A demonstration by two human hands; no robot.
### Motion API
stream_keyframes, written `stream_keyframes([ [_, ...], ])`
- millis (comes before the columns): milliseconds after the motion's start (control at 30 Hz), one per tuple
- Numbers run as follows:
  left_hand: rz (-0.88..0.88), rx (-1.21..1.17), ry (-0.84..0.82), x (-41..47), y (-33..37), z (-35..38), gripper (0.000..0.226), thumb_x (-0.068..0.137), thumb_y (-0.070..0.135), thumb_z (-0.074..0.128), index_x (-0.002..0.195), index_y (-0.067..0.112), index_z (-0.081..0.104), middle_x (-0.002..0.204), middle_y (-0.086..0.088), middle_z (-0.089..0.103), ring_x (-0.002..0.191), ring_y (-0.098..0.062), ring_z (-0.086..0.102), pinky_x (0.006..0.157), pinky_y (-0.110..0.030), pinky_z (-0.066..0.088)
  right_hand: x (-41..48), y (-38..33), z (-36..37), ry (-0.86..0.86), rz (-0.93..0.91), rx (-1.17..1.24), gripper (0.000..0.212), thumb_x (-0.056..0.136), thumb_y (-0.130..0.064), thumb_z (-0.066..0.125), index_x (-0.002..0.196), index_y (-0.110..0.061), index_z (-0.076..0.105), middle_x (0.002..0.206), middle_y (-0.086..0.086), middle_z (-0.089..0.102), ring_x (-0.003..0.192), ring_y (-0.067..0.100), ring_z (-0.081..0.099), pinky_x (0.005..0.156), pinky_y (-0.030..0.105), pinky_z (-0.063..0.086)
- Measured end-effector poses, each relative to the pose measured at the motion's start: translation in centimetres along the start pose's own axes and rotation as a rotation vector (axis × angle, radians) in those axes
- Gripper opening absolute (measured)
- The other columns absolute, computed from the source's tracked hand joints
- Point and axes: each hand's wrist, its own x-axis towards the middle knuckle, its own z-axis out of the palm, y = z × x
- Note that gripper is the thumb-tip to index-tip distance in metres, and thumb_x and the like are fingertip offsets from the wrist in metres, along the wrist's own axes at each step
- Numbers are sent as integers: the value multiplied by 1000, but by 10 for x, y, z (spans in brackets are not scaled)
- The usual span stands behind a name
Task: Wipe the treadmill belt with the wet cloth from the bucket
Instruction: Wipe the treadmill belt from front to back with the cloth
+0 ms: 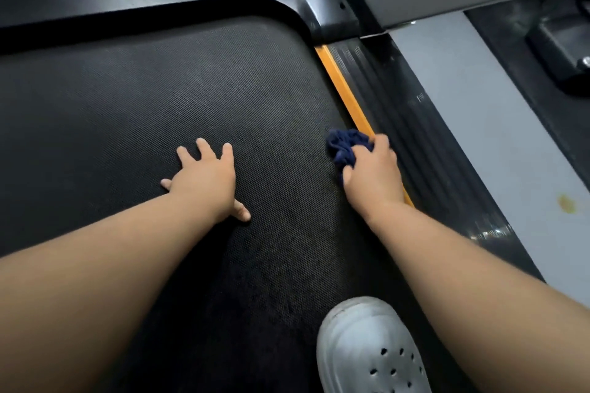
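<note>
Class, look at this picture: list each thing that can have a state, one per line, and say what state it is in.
left hand: flat on the belt, fingers spread, holding nothing.
right hand: gripping the cloth.
cloth: dark blue, bunched up, at the belt's right edge.
treadmill belt: black, textured; whether it is wet, cannot tell.
orange strip: partly covered by the right hand.
shoe: white, standing on the belt.

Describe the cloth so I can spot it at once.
Start at the black treadmill belt and follow the orange strip along its right edge. Beside that strip the right hand grips the cloth. It is the only dark blue, crumpled thing; the left hand lies flat, holding nothing.
</note>
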Motion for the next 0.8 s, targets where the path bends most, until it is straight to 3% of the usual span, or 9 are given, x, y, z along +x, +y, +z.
stream_keyframes([
  [200,2,-4,-16,-2,-1,4,127,61,54,81,151,23,-4,157,-12,-12,141,-46,-8,98,-71,28,37,-8,2,43,-135,24,24,92,-21,52,109,-7,62,127,16,41,108,36,45,86,36,41],
  [400,9,8,-3,1,0,4,127,60,53,82,151,21,-1,156,-13,-9,140,-48,-6,96,-73,29,100,-71,6,-31,26,-24,32,92,-15,49,122,-7,57,136,12,35,117,31,45,87,28,38],
  [567,20,52,-14,-2,1,1,127,59,58,80,150,22,-1,157,-13,-8,140,-48,-4,95,-72,32,32,-62,2,-164,-251,77,19,88,-24,54,100,-13,63,119,12,43,102,32,50,86,32,42],
  [667,57,129,-5,-5,-6,0,129,58,69,74,150,24,-5,157,-12,-10,141,-47,-2,98,-65,37,-14,-59,3,-278,-453,111,25,89,-26,54,110,-17,63,122,6,42,107,28,45,87,34,44],
  [733,98,194,-5,-6,-15,-2,130,57,73,71,150,29,-8,158,-7,-12,142,-43,0,99,-58,39,-10,-56,6,-279,-505,88,28,89,-24,53,115,-18,62,124,7,43,108,29,45,88,37,46],
  [800,118,244,24,-9,-27,-2,132,54,74,72,149,33,-10,158,1,-11,145,-33,3,102,-56,36,16,-53,12,-179,-442,30,26,88,-21,52,111,-15,63,120,11,45,106,35,47,86,39,47],
])
